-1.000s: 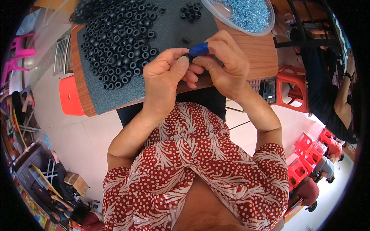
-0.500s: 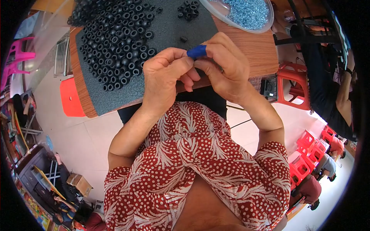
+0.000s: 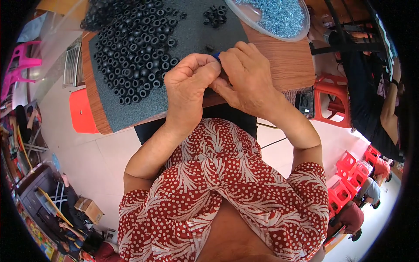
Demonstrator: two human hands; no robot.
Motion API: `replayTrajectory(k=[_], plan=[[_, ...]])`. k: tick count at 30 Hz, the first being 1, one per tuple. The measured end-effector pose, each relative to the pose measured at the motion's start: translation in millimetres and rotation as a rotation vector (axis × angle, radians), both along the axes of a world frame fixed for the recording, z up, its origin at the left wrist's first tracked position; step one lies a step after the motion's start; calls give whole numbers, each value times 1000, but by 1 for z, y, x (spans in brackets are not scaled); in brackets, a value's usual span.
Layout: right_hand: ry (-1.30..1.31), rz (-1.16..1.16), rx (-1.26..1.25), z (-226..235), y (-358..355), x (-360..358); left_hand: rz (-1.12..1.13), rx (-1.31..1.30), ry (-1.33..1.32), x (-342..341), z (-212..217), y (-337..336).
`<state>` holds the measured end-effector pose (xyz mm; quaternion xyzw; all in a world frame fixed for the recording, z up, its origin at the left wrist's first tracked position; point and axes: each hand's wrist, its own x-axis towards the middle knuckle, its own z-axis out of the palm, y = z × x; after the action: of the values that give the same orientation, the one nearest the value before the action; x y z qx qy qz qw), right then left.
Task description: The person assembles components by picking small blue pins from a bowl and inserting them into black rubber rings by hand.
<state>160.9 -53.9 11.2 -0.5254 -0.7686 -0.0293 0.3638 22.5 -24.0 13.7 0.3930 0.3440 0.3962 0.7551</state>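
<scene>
Pale tiled floor (image 3: 100, 161), red plastic stools (image 3: 331, 98), pink chair (image 3: 17, 65), wooden table (image 3: 283, 61), cardboard box (image 3: 89, 208)

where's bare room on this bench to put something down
Free: the wood strip between the right hand and the clear bowl of small metal parts, and the bare grey mat between the main spread of black rings and the small cluster. Crowded: the mat's left half, packed with rings. Both hands, left, meet at the near edge.
</scene>
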Motion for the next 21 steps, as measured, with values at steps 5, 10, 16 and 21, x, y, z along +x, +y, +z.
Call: replayTrajectory(k=[5, 10, 16, 21], plan=[[-21, 10, 7, 1, 1, 0, 31, 27, -20, -1, 0, -2], [-48, 53, 13, 1, 3, 0, -16, -36, -56, -5, 4, -1], [-47, 64, 18, -1, 3, 1, -85, -36, 32, -9, 9, 2], [-39, 62, 32, -6, 2, 2, -127, -114, 89, -14, 6, 3]])
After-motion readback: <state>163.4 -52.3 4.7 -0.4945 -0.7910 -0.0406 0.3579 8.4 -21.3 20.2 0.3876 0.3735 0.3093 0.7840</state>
